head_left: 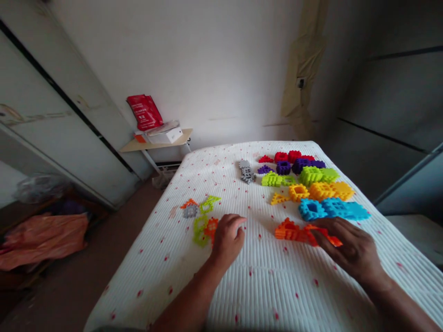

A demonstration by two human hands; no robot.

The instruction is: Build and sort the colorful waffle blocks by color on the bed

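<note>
Right grip pinched on a flat orange block; left grip loosely spread, orange and green blocks just left.

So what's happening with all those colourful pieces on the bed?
A person is handling plastic toy pieces on a white bedcover. Their right hand lies on the orange pile, fingers over one piece. Their left hand rests beside a small green and orange cluster. Farther back sit groups by colour: blue, yellow, green, purple and red.
</note>
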